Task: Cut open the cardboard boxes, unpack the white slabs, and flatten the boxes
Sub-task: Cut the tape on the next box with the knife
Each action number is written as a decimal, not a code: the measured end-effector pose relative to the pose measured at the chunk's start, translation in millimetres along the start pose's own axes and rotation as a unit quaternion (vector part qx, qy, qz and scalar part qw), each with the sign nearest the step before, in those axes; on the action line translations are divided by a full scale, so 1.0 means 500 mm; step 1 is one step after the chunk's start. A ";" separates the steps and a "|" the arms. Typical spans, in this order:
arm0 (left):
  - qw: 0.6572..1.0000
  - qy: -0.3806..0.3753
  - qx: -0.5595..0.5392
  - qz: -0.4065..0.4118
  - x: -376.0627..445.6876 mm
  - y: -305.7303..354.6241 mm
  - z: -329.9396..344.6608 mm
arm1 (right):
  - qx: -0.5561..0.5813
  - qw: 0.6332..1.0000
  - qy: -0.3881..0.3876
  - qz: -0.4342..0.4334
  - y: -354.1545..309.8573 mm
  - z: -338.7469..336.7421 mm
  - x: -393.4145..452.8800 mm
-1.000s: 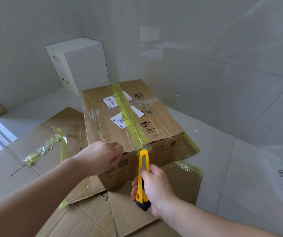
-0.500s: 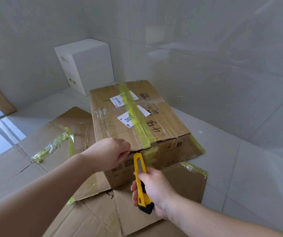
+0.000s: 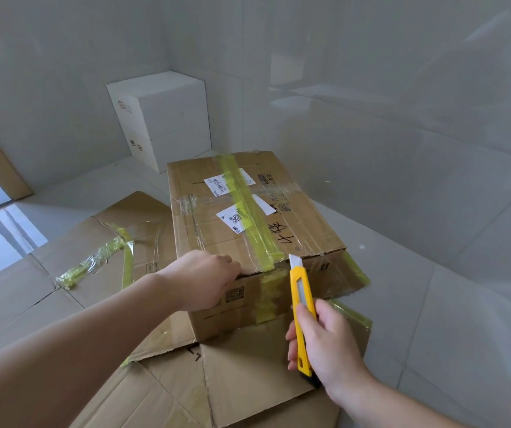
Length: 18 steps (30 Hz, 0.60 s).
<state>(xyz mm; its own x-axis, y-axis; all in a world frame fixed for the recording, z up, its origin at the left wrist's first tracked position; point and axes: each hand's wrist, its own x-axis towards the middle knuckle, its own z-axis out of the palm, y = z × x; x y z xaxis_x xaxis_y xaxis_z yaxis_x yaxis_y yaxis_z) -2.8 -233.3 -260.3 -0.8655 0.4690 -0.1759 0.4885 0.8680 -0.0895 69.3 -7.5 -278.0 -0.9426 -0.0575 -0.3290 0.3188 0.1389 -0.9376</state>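
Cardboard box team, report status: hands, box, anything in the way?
Left hand grips the cardboard box at its near edge. Right hand holds the yellow knife, blade out. Green tape uncut on top.

Pale tiled floor (image 3: 433, 304) bears flattened cardboard (image 3: 248, 375) at centre, a sealed cardboard box (image 3: 248, 211) upon it, and apparently two stacked white slabs (image 3: 161, 118) at eleven o'clock.

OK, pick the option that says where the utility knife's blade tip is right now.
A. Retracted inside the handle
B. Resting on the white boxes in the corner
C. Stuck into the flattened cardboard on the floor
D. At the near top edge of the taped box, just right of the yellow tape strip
D: the right hand holds the yellow utility knife with its blade out, tip at the near top edge of the taped cardboard box, just right of the yellow tape strip.
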 end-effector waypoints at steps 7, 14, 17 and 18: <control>0.987 -0.040 -0.028 0.152 -0.057 0.095 -0.030 | -0.015 0.998 0.003 -0.066 -0.123 -0.031 0.078; 0.969 -0.017 -0.044 0.241 -0.096 0.173 -0.030 | -0.041 0.997 -0.009 -0.068 -0.145 -0.017 0.127; 0.962 -0.027 -0.086 0.257 -0.097 0.184 -0.028 | -0.108 0.991 -0.022 -0.076 -0.144 -0.011 0.150; 0.964 -0.025 -0.106 0.241 -0.093 0.176 -0.028 | -0.131 0.988 -0.020 -0.081 -0.144 -0.010 0.160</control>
<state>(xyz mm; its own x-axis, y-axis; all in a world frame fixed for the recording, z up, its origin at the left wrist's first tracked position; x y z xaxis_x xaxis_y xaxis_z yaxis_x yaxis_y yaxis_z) 79.0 -176.4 -246.3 -0.5345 0.8227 -0.1936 0.7948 0.5671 0.2160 -29.5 -17.1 -236.0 -0.9728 -0.1384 -0.1859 0.1221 0.3757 -0.9187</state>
